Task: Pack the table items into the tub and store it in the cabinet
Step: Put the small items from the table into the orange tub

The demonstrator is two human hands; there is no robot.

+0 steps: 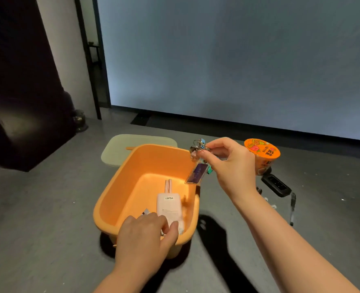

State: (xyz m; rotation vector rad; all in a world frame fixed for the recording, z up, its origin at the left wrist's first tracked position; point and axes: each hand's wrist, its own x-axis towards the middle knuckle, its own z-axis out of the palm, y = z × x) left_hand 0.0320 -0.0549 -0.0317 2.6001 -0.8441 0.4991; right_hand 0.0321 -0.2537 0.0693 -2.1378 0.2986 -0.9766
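Here I have my right hand pinching the keychain by its rings above the orange tub; it's light and dangly. My left hand grips the tub's near rim, steadying.

Left hand low, palm down, fingers curled loosely. Right hand raised, fingers pinched together.
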